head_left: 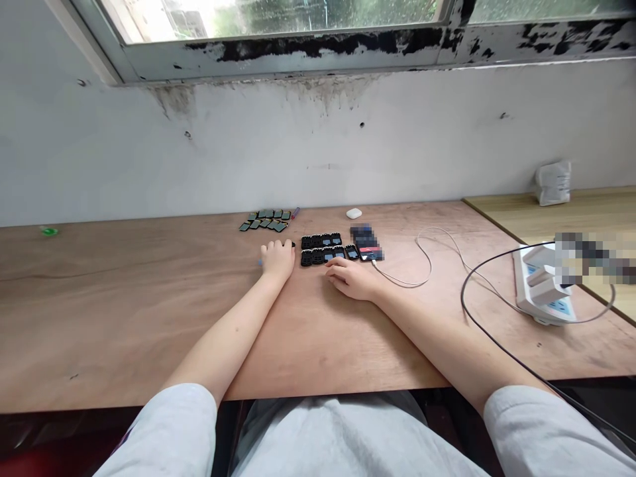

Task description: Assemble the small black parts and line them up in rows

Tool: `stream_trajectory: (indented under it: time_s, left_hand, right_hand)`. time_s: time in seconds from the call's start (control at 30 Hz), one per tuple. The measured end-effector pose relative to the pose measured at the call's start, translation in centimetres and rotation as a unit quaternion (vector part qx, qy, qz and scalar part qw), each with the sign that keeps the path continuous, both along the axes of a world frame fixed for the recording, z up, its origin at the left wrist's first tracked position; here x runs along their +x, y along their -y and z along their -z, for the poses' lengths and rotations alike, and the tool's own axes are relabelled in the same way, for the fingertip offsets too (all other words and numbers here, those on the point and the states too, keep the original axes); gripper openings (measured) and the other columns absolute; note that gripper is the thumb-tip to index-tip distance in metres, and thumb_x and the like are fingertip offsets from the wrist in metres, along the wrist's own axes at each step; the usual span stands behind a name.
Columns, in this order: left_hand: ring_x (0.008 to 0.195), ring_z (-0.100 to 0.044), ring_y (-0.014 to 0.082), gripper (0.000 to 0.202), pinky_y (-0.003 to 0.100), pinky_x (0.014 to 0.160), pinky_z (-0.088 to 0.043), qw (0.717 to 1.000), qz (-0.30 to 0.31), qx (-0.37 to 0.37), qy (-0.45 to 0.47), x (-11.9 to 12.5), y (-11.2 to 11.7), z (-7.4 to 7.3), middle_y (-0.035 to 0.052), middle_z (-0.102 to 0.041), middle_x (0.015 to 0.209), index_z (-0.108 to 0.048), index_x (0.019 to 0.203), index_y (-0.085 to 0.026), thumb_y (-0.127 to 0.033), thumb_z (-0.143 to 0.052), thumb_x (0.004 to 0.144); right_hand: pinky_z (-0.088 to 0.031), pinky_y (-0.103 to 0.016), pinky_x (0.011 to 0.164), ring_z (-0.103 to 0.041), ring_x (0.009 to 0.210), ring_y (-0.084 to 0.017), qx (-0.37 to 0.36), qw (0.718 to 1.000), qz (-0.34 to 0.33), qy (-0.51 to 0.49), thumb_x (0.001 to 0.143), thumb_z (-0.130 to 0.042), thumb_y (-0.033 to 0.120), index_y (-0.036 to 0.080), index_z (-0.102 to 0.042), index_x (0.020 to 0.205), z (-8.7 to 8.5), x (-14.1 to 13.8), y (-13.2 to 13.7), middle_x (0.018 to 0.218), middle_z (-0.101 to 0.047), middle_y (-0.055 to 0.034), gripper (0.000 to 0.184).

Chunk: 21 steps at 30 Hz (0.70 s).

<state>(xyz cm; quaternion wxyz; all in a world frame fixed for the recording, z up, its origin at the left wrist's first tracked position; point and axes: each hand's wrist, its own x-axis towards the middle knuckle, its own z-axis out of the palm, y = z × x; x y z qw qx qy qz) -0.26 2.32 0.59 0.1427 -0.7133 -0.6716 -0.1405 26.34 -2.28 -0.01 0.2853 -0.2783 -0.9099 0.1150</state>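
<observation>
The left hand (278,259) curls on the bench (149,311), its grip unclear; the right hand (352,278) lies loosely open beside black cases (312,257).

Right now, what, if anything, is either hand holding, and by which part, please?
I cannot tell: the left hand hides any grip on the dark piece beside it; the right hand shows nothing held.

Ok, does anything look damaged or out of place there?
Yes: the window frame has ragged black patches, and the wall below is stained. On the table, the right-end part in the nearer row of black parts sits slightly apart. I see no spill.
</observation>
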Motion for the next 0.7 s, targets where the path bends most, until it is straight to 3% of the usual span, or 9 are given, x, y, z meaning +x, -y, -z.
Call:
stream_trajectory:
  time_s: [0.27,0.53,0.7]
  left_hand:
    - [0.113,-0.056,0.0389,0.05,0.054,0.094,-0.04,0.998,0.008,-0.031,0.048,1.9,-1.6,0.1,0.0218,-0.066,0.115,-0.073,0.112,-0.017,-0.042,-0.03,0.105]
    - [0.12,-0.053,0.0351,0.053,0.052,0.1,-0.041,0.987,0.06,-0.065,0.137,0.9,-2.0,0.6,0.0163,-0.065,0.121,-0.072,0.118,-0.023,-0.049,-0.027,0.107]
    - [0.122,-0.054,0.0342,0.048,0.051,0.102,-0.042,0.983,0.092,-0.063,0.143,0.7,-2.1,0.9,0.0153,-0.066,0.125,-0.069,0.122,-0.023,-0.05,-0.033,0.106]
  right_hand:
    - [-0.054,-0.041,0.096,-0.063,0.111,-0.024,0.02,1.0,0.009,0.016,0.099,-0.05,0.019,0.021,-0.072,0.109,-0.2,-0.3,0.1,0.129,-0.064,-0.0134,0.024]
    - [-0.037,-0.05,0.107,-0.049,0.127,-0.033,0.08,0.967,0.229,0.081,0.096,-0.052,0.021,0.02,-0.07,0.114,0.0,-0.2,-0.2,0.136,-0.062,-0.0138,0.025]
    - [-0.029,-0.056,0.11,-0.044,0.132,-0.037,0.074,0.938,0.327,0.085,0.098,-0.054,0.033,0.018,-0.064,0.124,0.4,0.1,-0.7,0.138,-0.061,-0.0179,0.031]
